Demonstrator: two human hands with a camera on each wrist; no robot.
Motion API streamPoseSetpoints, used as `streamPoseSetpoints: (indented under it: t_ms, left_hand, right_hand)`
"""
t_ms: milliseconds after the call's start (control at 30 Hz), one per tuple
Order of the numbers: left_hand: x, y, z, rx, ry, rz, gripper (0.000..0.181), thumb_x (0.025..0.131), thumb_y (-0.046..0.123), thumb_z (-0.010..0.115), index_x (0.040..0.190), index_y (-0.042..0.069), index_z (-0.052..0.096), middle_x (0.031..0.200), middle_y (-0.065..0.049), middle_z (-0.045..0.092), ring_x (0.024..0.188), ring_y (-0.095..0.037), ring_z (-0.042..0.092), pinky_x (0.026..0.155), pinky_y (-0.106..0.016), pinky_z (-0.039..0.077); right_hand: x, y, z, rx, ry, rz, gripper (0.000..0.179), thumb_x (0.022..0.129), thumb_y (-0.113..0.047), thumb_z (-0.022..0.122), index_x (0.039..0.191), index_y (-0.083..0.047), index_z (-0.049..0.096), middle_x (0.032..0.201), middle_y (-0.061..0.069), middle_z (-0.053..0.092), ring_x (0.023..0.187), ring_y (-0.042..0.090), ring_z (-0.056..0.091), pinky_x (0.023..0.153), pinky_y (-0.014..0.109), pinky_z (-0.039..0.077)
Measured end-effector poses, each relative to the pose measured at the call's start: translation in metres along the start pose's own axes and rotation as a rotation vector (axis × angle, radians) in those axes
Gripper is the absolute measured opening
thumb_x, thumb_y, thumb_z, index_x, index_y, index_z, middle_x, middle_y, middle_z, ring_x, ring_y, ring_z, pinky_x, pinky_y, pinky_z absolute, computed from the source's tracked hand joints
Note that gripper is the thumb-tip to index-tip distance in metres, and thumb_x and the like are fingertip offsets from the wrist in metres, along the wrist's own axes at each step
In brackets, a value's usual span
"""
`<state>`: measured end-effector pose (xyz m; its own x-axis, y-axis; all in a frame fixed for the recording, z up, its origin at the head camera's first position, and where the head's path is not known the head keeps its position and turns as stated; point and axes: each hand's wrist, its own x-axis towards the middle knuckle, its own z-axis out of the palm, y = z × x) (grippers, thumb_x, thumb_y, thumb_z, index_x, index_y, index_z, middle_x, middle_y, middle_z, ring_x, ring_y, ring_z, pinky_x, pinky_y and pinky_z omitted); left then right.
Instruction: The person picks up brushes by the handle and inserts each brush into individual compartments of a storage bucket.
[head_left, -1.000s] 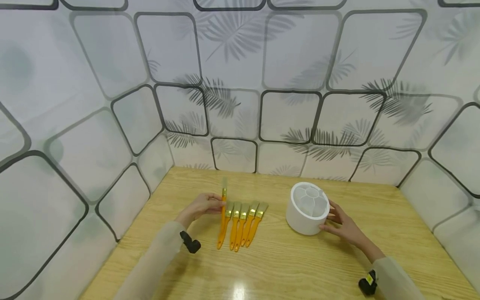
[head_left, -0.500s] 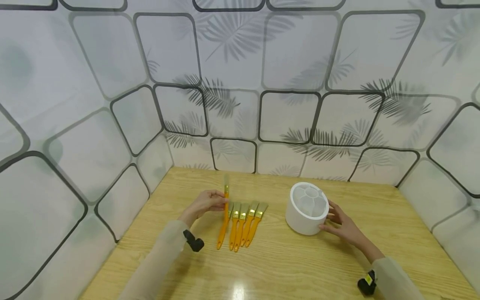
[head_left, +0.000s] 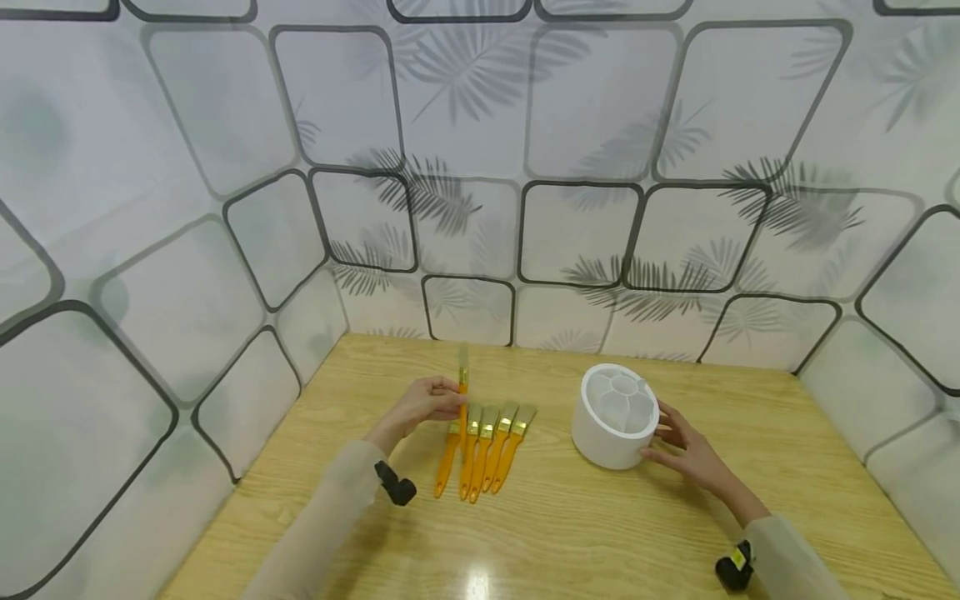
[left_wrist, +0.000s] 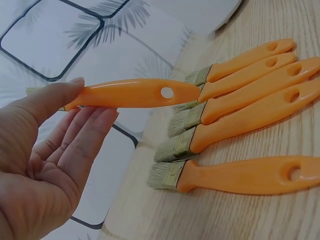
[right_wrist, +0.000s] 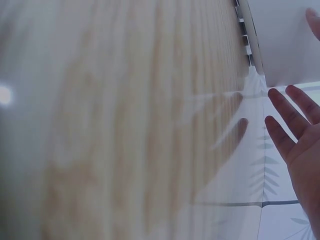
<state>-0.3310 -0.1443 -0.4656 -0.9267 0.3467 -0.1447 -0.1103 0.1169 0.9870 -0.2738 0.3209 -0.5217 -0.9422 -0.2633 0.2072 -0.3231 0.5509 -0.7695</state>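
Observation:
My left hand (head_left: pixel 424 403) pinches a paintbrush with an orange handle (left_wrist: pixel 132 93) between thumb and fingers. It holds the brush bristles up, above the table. Several matching paintbrushes (head_left: pixel 498 454) lie side by side just beneath, bristles pointing away from me. One lies slightly apart at the left of the row (head_left: pixel 447 467). To the right stands a round white organizer (head_left: pixel 609 442) with divided compartments on top. My right hand (head_left: pixel 688 452) is at its right side, thumb in front and fingers towards the back. In the right wrist view those fingers (right_wrist: pixel 282 107) look fairly straight beside the white wall.
A light wood-grain table (head_left: pixel 570 533) carries everything. Patterned white cloth walls (head_left: pixel 480 233) close it in at the back and both sides. Black wrist cameras (head_left: pixel 395 485) are strapped to both sleeves.
My left hand has lifted the paintbrush slightly and carried it a little to the right, now passing over the row. The right hand and the organizer stay in place.

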Motion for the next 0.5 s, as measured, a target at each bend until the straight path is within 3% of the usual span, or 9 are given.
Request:
streamPoseSetpoints:
  t_ms: [200,400,500]
  left_hand:
    - [0.004,0.001,0.003,0.006,-0.008,0.013,0.039,0.086,0.013,0.066,0.117,-0.005,0.051,0.112,-0.027,0.060,0.083,-0.019,0.067,0.092,-0.051,0.045]
    - [0.008,-0.001,0.009,-0.013,0.005,0.016,0.035,0.084,0.012,0.068,0.113,-0.004,0.053,0.096,-0.013,0.067,0.081,-0.019,0.067,0.090,-0.051,0.046]
    - [0.009,-0.001,0.012,-0.009,0.014,0.021,0.033,0.084,0.013,0.068,0.111,-0.003,0.055,0.095,-0.012,0.067,0.080,-0.019,0.067,0.089,-0.051,0.047]
  right_hand:
    - [0.001,0.002,0.001,0.003,0.004,0.000,0.082,0.084,-0.020,0.069,0.148,-0.019,0.018,0.133,0.031,0.042,0.112,0.049,0.051,0.090,0.061,0.042]
    - [0.001,0.002,0.001,-0.001,0.003,0.009,0.081,0.084,-0.021,0.069,0.148,-0.019,0.019,0.133,0.030,0.042,0.112,0.048,0.051,0.090,0.060,0.042]
    - [0.000,0.002,0.001,-0.003,0.003,0.018,0.082,0.084,-0.022,0.069,0.148,-0.019,0.018,0.134,0.030,0.042,0.112,0.048,0.051,0.090,0.060,0.042]
